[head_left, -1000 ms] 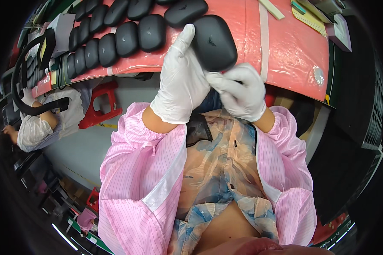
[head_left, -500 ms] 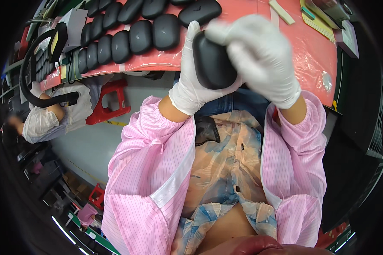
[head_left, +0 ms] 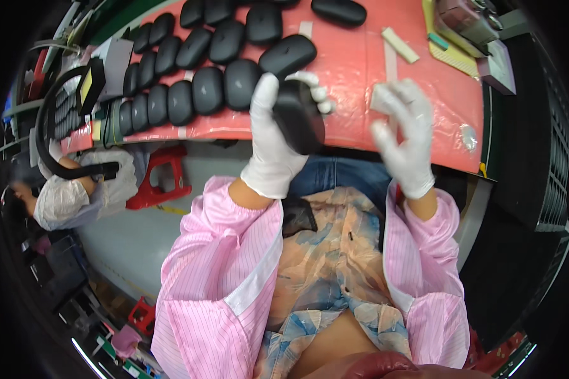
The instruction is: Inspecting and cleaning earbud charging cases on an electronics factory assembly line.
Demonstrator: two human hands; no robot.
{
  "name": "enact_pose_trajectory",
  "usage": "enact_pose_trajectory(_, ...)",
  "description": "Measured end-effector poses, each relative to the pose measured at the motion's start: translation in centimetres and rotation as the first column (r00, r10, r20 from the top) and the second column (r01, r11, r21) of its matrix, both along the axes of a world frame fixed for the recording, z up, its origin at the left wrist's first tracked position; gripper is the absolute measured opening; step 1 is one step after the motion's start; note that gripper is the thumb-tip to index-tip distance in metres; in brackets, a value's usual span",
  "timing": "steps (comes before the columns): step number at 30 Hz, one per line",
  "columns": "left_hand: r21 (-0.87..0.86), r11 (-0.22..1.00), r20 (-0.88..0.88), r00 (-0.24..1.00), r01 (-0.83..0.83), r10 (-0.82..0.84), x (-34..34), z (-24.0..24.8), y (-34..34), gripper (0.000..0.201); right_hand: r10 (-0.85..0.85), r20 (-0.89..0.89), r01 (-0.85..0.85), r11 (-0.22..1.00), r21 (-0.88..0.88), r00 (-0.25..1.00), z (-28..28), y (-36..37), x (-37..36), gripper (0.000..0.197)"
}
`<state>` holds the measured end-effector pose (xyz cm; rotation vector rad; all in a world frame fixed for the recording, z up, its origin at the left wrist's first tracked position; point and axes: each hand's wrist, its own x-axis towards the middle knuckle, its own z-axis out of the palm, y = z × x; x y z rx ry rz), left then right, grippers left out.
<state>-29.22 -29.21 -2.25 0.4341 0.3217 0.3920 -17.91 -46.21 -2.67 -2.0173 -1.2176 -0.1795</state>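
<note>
My left hand [head_left: 269, 142], in a white glove, is wrapped round a smooth black rounded case [head_left: 300, 123], fingertips showing past its far edge. The case is tilted and held above the table's front edge. To its right, my white-gloved right hand [head_left: 406, 139] is off the case, over the red table covering [head_left: 341, 82]. Its thumb stands apart from the fingers. By the fingertips is a small cream block [head_left: 377, 100]; whether they touch it I cannot tell. Rows of similar black cases [head_left: 208, 90] lie at the left, one lone case [head_left: 339, 11] farther back.
A cream strip [head_left: 400, 45] lies beyond my right hand, near a yellow perforated sheet [head_left: 454, 58] and a pale box [head_left: 498, 66]. At left are a black curved-arm device [head_left: 41, 120], a red stool [head_left: 155, 183] and another person's sleeve [head_left: 63, 192].
My right hand has come away from the case and moved right, over the table. My left hand has lowered the case slightly and turned it. The view has shifted, showing more of the table's far side.
</note>
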Motion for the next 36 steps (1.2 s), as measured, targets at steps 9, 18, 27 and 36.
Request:
enact_pose_trajectory(9,0.965,-0.243,-0.101,0.995,0.101,0.012,7.0,3.3,4.8,0.056,-0.084,-0.606,0.294,0.921,0.257,0.791,2.2,-3.1,2.9,0.053)
enact_pose_trajectory(18,0.667,-0.663,-0.379,0.921,0.342,0.093,14.9,4.5,8.7,0.055,-0.550,0.254,0.587,0.804,-0.098,0.796,0.7,-8.2,10.3,0.036)
enact_pose_trajectory(27,0.556,0.645,-0.269,0.848,0.524,-0.457,4.7,5.3,1.7,0.067,0.161,-0.221,-0.107,0.965,0.239,0.962,4.8,-1.4,1.8,0.053)
enact_pose_trajectory(36,0.671,0.721,-0.139,0.984,0.174,-0.108,-0.1,1.2,-2.0,0.067,0.279,-0.696,-0.081,0.949,0.304,0.661,3.2,-1.8,-1.7,0.050)
